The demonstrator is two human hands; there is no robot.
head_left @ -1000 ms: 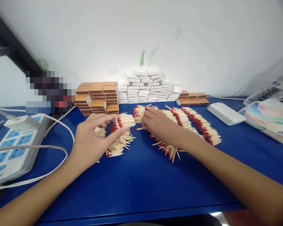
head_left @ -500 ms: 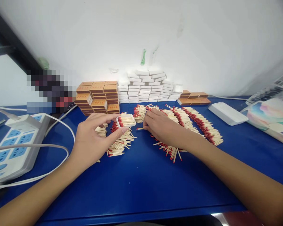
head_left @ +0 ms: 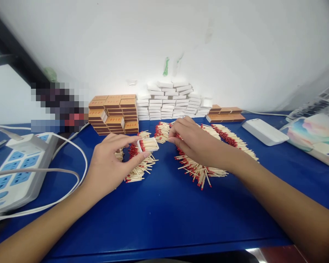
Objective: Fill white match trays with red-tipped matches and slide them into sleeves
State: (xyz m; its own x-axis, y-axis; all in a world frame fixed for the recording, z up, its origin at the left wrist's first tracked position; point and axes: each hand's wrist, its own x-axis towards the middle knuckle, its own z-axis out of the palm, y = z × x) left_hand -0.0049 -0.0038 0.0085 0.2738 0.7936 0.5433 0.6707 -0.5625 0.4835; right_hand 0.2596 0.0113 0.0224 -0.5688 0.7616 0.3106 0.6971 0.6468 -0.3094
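A blue table (head_left: 150, 219) is filling the near part of the view. At the left side, a white power strip (head_left: 40, 182) with blue sockets is sitting with white cords looping over it. The left hand (head_left: 109, 157) is pinching a small white matchbox tray (head_left: 152, 149) between thumb and fingers. The tray is holding wooden matches, their red heads pointing left, and it is hanging over a loose match pile (head_left: 138, 173). The right hand (head_left: 190, 138) is reaching over a bigger match heap (head_left: 201, 171), its fingers curling and its tips coming close together; I cannot tell if they are pinching a match. To its right, a long row of matches (head_left: 233, 140) is lying slantwise. Farther back, orange-and-brown matchboxes (head_left: 113, 113) are standing stacked on the left, many white trays (head_left: 168, 100) are piling up in the middle, and a low stack of matchboxes (head_left: 226, 115) is resting on the right. Behind them, a white wall (head_left: 235, 54) is rising.
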